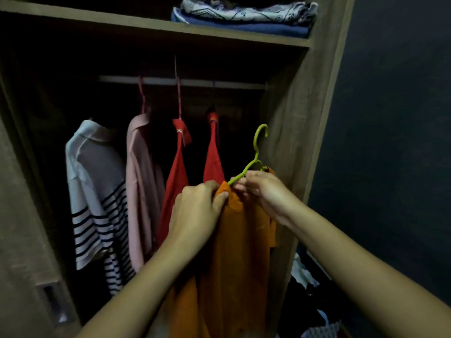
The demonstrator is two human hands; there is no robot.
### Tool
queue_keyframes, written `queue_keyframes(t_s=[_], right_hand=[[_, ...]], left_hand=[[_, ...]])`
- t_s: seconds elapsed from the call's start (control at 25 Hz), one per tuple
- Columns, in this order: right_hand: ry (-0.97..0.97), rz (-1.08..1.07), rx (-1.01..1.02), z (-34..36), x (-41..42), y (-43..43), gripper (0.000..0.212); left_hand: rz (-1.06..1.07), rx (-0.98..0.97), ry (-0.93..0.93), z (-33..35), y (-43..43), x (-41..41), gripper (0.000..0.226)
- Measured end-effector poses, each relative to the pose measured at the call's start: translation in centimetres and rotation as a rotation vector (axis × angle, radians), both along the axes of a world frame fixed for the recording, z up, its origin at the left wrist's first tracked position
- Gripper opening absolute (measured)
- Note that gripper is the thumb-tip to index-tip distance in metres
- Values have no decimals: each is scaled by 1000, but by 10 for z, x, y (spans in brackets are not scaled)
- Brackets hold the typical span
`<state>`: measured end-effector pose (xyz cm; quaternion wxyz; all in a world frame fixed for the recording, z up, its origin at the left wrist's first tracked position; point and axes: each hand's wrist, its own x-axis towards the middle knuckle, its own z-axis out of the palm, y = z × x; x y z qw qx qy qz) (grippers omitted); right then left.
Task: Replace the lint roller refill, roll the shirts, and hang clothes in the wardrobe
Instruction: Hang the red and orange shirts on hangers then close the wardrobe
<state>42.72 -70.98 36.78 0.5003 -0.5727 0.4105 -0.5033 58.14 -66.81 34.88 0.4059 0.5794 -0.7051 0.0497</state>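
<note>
My left hand (195, 211) gripped the orange shirt (234, 252); beside it, my right hand (261, 191) pinched the green hanger (256, 152).

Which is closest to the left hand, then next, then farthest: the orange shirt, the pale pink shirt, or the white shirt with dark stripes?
1. Orange shirt: gripped by the left hand, on the green plastic hanger.
2. Pale pink collared shirt: hanging on the rail, to the left.
3. White shirt with dark stripes: hanging farthest left.
</note>
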Motion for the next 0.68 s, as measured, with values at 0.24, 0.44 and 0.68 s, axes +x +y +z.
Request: queue_keyframes(t_s=[0.24, 0.44, 0.68], right_hand=[[-83, -56, 71, 19, 0, -31, 11], [105, -313, -39, 42, 3, -67, 25], [299, -306, -127, 80, 4, -132, 21]], left_hand=[[-45, 27, 66, 38, -25, -5, 39], [85, 106, 148, 63, -125, -13, 55], [131, 278, 309, 71, -180, -17, 43]])
